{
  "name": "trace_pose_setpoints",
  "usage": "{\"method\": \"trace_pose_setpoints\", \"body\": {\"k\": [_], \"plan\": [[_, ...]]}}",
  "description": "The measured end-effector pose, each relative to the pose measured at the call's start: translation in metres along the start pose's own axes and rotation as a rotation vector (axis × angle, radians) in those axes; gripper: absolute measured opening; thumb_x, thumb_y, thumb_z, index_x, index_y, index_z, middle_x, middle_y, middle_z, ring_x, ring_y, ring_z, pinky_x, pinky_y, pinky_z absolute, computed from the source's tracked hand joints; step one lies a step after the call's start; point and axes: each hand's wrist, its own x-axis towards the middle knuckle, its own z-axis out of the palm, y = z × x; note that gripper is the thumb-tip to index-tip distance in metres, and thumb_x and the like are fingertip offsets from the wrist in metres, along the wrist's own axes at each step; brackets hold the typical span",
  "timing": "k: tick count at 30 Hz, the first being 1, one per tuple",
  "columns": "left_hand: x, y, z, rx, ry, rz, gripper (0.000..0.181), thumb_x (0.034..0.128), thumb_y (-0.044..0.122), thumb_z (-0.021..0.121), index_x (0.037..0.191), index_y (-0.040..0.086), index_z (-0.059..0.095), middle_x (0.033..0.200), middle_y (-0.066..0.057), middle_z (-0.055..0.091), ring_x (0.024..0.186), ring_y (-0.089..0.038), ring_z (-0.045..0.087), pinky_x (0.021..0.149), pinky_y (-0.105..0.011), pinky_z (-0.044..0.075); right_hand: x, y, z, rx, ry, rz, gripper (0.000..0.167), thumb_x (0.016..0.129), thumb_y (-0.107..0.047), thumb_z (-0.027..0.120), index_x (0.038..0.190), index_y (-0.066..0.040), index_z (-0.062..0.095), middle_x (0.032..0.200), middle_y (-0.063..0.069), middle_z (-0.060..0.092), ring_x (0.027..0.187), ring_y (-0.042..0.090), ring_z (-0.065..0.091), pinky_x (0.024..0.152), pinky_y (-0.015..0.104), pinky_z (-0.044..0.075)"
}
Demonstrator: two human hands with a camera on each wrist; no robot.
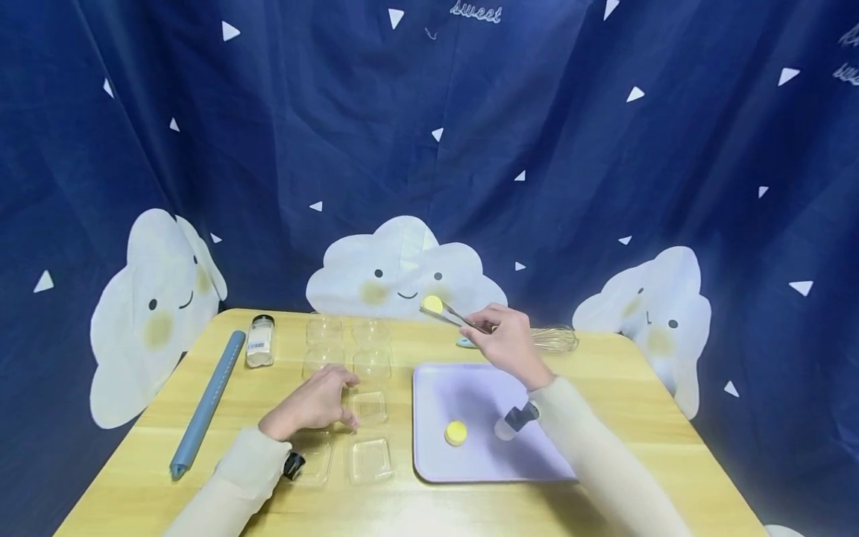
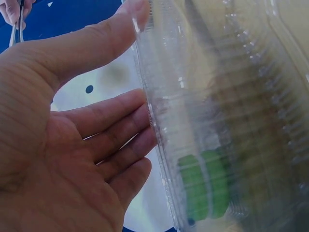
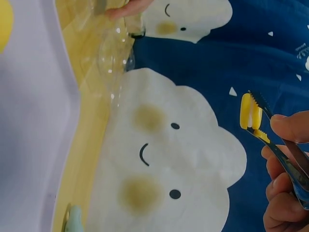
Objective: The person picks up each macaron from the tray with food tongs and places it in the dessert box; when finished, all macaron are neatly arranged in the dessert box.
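My right hand (image 1: 505, 339) grips metal tongs (image 1: 463, 317) raised above the far edge of the tray. Pinched in the tongs' tips is a yellow macaron (image 3: 251, 111) with pale filling. My left hand (image 1: 315, 403) is over the clear plastic containers, thumb and fingers spread apart. In the left wrist view, its fingertips are at the rim of a clear plastic container (image 2: 164, 121). Through that plastic shows a green macaron (image 2: 205, 183), which the head view hides. Another yellow macaron (image 1: 455, 432) lies on the lilac tray (image 1: 429, 466).
More clear containers stand behind my left hand, and a clear square piece (image 1: 370, 459) lies in front. To the left are a jar with a black lid (image 1: 260, 341) and a long blue-grey roll (image 1: 208, 406). A whisk (image 1: 554, 339) lies behind the tray, before a dark blue curtain (image 1: 376, 149).
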Motion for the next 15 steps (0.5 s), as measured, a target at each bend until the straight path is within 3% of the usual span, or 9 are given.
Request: {"method": "trace_pose_setpoints", "body": {"k": [10, 15], "plan": [[0.004, 0.002, -0.003, 0.011, 0.01, 0.015, 0.078, 0.0601, 0.027, 0.095, 0.129, 0.004, 0.066, 0.133, -0.014, 0.064, 0.126, -0.035, 0.058, 0.11, -0.057, 0.049, 0.005, -0.012, 0.016, 0.038, -0.031, -0.066, 0.011, 0.08, -0.017, 0.086, 0.09, -0.015, 0.082, 0.072, -0.006, 0.068, 0.065, 0.007, 0.056, 0.058, 0.02, 0.048], [0.002, 0.001, -0.002, 0.008, 0.005, 0.01, 0.079, 0.0592, 0.027, 0.095, 0.129, 0.004, 0.066, 0.135, -0.015, 0.063, 0.131, -0.037, 0.055, 0.112, -0.059, 0.045, 0.002, -0.017, 0.028, 0.024, -0.086, -0.104, 0.013, 0.08, -0.019, 0.085, 0.09, -0.012, 0.082, 0.071, -0.007, 0.065, 0.067, 0.006, 0.055, 0.06, 0.019, 0.049]]}}
